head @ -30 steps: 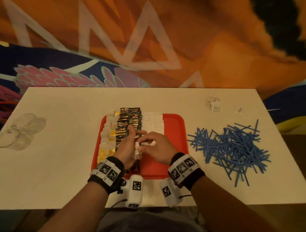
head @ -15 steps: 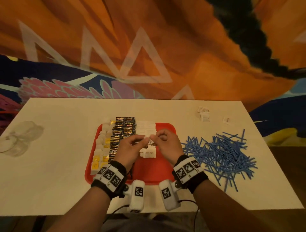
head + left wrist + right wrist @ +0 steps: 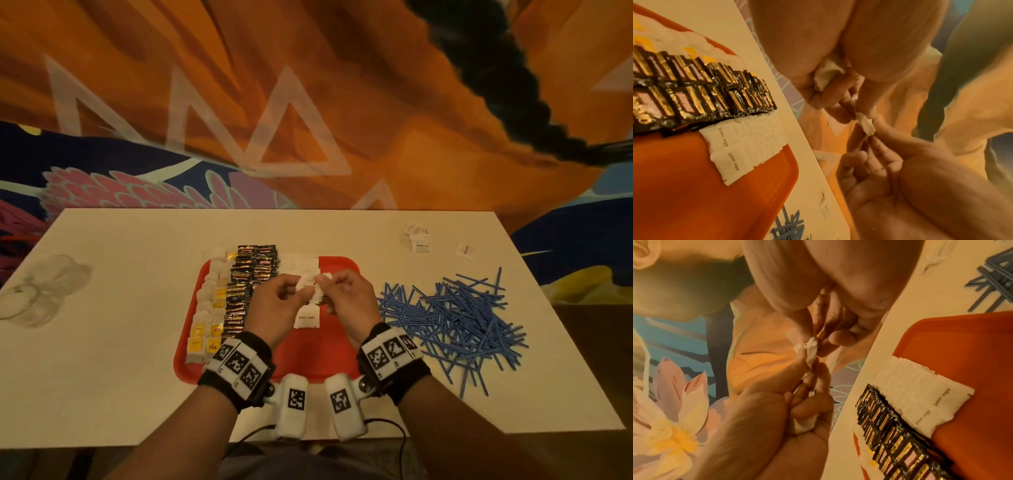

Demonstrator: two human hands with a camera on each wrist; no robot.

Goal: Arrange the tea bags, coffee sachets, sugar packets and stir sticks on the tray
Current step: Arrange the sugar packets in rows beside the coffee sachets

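A red tray (image 3: pixel 337 356) is seen at the middle of the white table (image 3: pixel 102 377), its long axis running away from the person. Three rows are laid along that axis on its left half: tea bags (image 3: pixel 205 329) with yellow tags at the far left, black-and-gold coffee sachets (image 3: pixel 248 284) beside them, and white sugar packets (image 3: pixel 301 265) next to those. The overlapped sugar row is stopped short of the tray's near end; its nearest packet, printed "brown sugar", lies flat with the lettering facing the person.

Both hands are held together above the tray's centre. The left hand (image 3: pixel 279 305) is curled, with a small bunch of white packets (image 3: pixel 826 73) kept in its palm. A single sugar packet (image 3: pixel 864 123) is pinched between the fingertips of both hands, edge-on, with its long axis running from one hand to the other. The right hand (image 3: pixel 346 301) is pinching that packet at thumb and forefinger, the remaining fingers loosely bent.

A loose heap of blue stir sticks (image 3: pixel 452 315) is noted on the table to the right of the tray, pointing in all directions, apart from the tray's edge. A few stray white packets (image 3: pixel 418 240) lie at the table's far right. Clear glasses (image 3: pixel 37 291) lie on the table's left edge.
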